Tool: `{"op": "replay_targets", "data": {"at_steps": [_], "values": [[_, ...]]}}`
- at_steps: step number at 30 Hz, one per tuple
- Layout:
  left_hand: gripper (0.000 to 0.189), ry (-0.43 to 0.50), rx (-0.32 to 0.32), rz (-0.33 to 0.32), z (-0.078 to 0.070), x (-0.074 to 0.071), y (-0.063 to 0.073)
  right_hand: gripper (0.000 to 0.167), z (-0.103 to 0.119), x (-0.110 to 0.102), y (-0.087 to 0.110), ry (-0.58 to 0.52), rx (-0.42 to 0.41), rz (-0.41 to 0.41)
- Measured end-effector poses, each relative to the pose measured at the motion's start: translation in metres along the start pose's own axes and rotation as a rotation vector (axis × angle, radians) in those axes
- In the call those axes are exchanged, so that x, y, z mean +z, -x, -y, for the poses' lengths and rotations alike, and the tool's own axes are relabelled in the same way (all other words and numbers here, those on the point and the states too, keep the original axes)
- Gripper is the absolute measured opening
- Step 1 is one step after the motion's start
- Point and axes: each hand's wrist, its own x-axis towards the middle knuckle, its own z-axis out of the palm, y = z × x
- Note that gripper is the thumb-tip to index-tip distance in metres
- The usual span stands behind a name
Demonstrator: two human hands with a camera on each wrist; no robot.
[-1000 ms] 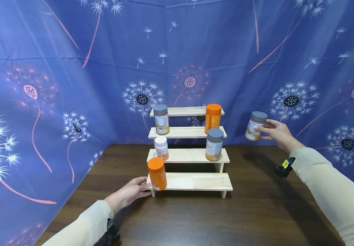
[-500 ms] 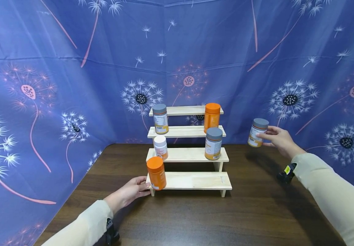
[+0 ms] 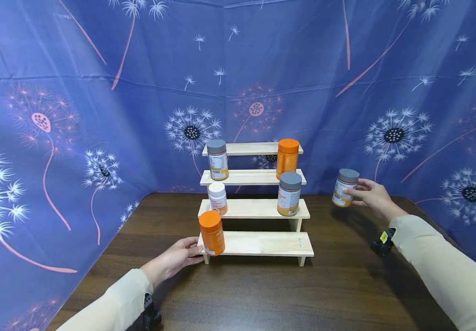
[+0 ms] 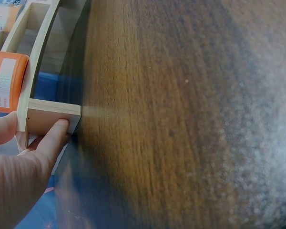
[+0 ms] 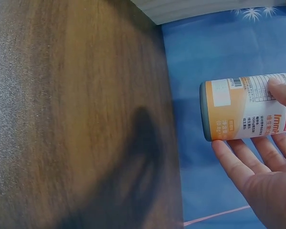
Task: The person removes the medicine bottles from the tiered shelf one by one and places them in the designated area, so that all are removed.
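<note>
My right hand (image 3: pixel 373 198) holds a grey-lidded supplement bottle (image 3: pixel 343 189) between thumb and fingers, to the right of the stepped wooden shelf (image 3: pixel 258 243). In the right wrist view the bottle (image 5: pixel 248 107) shows its white and orange label, clear of the tabletop. At the shelf's lower left end, my left hand (image 3: pixel 177 256) grips the bottom step, thumb near the top edge. One finger lies along the short wooden leg (image 4: pixel 50 114) in the left wrist view. Just beside that thumb, an orange bottle (image 3: pixel 212 233) stands on the bottom step.
Higher steps carry a white-lidded bottle (image 3: pixel 218 198), a grey-lidded bottle (image 3: pixel 289 194) at the right, another grey-lidded bottle (image 3: pixel 218 160) and an orange bottle (image 3: pixel 287 158). Beneath the shelf is a dark wooden table (image 3: pixel 262 299), with a blue dandelion-print cloth (image 3: pixel 138 115) behind.
The bottle in my right hand has come down toward the tabletop. My left hand keeps its grip on the shelf, and the shelf's bottles stay in place.
</note>
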Motion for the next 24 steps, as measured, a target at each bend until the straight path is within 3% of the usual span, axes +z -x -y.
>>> {"op": "replay_targets", "data": {"at_steps": [12,24], "values": [[0.051,-0.005,-0.017,-0.011,0.001,-0.001,-0.001,0.088,-0.027,0.002,-0.007,-0.087,-0.001,-0.013],[0.054,-0.019,-0.027,-0.009,0.0,-0.001,0.001,0.086,-0.04,0.018,-0.008,0.016,0.015,-0.059]]}}
